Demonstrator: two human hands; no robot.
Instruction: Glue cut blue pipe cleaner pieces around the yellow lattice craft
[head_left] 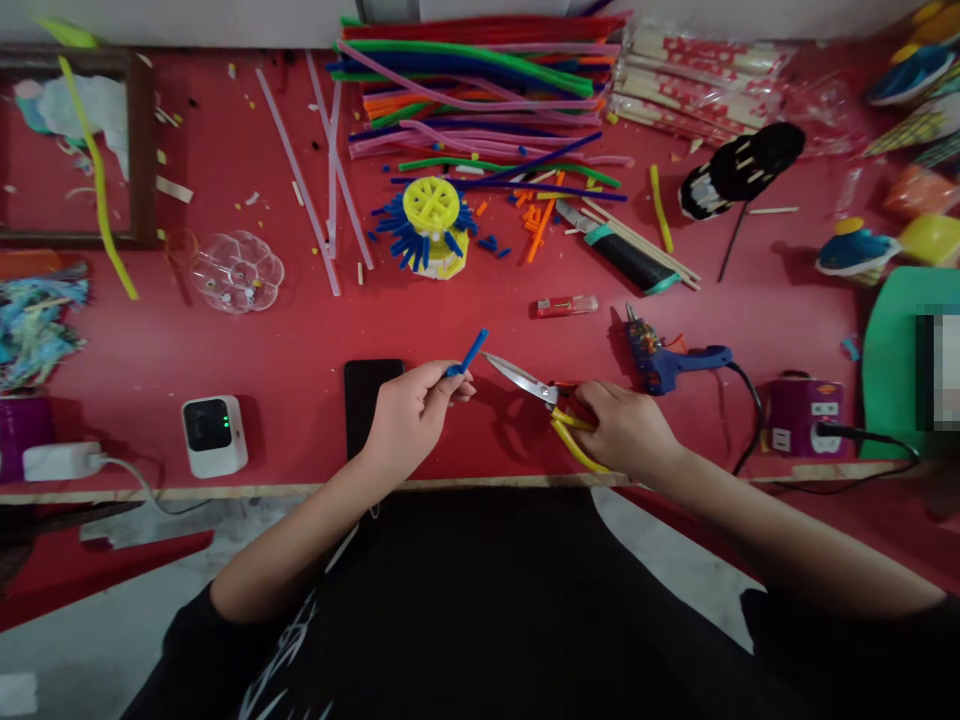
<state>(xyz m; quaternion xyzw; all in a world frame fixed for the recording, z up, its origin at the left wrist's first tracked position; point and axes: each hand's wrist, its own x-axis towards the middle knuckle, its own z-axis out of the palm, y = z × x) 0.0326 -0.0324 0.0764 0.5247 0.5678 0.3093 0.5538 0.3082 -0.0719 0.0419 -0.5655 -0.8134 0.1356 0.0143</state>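
Between the fingertips of my left hand [411,412] is a short blue pipe cleaner [474,352], bent, with one end pointing up and right. My right hand [626,425] grips scissors [529,380] with yellow and red handles. Their blades look nearly closed, and the tip points at the blue piece without visibly touching it. Beyond my hands stands a small craft piece [431,205] with a yellow wheel-shaped top and blue pipe cleaner bits sticking out around it. A black phone [367,385] lies partly under my left hand.
A blue glue gun [664,355], a red lighter-like object [566,306] and a utility knife [626,255] lie to the right. Colourful pipe cleaners [480,75] are piled at the back. A clear flower-shaped dish [238,272] and white device [214,437] sit left. A power socket [806,415] stands right.
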